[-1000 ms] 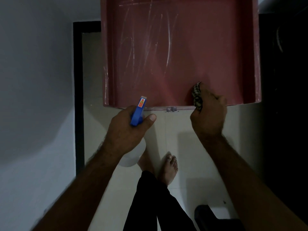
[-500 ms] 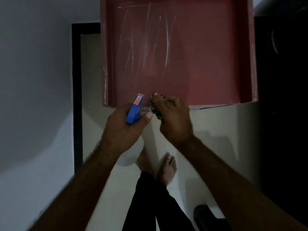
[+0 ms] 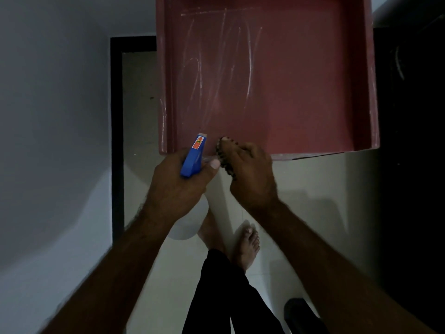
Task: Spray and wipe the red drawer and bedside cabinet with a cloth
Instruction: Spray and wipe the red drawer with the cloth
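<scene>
Currently red drawer point(image 3: 301, 97) open, pale streaks point(image 3: 250, 68) across its floor; left hand point(image 3: 179, 184) grasps spray bottle point(image 3: 193, 155) at the drawer's near edge, nozzle over the rim; right hand point(image 3: 252, 174) clutches cloth point(image 3: 222, 161) on that same edge, just beside the bottle

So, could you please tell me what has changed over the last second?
The right hand, gripping the cloth, slid left along the front edge of the red drawer, ending beside the spray bottle. The left hand kept holding that bottle; the drawer stayed put.

Pale tiled floor point(image 3: 301, 201), bare foot point(image 3: 248, 247) on it (toes forward), dark object point(image 3: 298, 314) nearby
</scene>
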Demonstrator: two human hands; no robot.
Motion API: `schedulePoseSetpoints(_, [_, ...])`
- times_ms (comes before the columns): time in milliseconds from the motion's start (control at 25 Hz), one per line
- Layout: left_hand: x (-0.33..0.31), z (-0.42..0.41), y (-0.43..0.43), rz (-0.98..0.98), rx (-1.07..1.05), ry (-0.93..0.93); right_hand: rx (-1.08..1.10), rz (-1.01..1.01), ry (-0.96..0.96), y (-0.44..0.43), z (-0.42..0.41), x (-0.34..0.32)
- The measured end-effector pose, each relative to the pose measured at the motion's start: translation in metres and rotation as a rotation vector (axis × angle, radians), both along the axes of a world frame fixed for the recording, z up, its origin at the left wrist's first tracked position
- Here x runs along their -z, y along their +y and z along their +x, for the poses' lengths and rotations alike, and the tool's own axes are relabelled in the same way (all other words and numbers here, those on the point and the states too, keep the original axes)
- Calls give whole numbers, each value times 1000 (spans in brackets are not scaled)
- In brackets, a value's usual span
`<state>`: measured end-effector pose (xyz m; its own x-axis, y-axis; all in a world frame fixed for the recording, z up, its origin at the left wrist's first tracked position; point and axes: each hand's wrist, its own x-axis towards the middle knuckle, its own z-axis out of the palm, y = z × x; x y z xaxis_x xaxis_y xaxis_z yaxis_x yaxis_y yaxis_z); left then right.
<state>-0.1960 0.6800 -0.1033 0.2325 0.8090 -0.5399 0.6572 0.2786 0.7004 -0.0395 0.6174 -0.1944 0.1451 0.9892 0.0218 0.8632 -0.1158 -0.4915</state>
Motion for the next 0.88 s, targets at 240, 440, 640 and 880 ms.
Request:
schedulePoseSetpoints(240, [-4,5,8,1,11,1,346,7,-18,4,22,3])
schedulePoseSetpoints(440, [-7,14,15,-2,32,-25,45,-52,13,17,7,-3])
schedulePoseSetpoints(640, [-6,14,19,23,5,-64,338,-64,-23,20,46,-3])
schedulePoseSetpoints(880, [-9,21,26,4,17,-91,87,-67,24,32,14,-10])
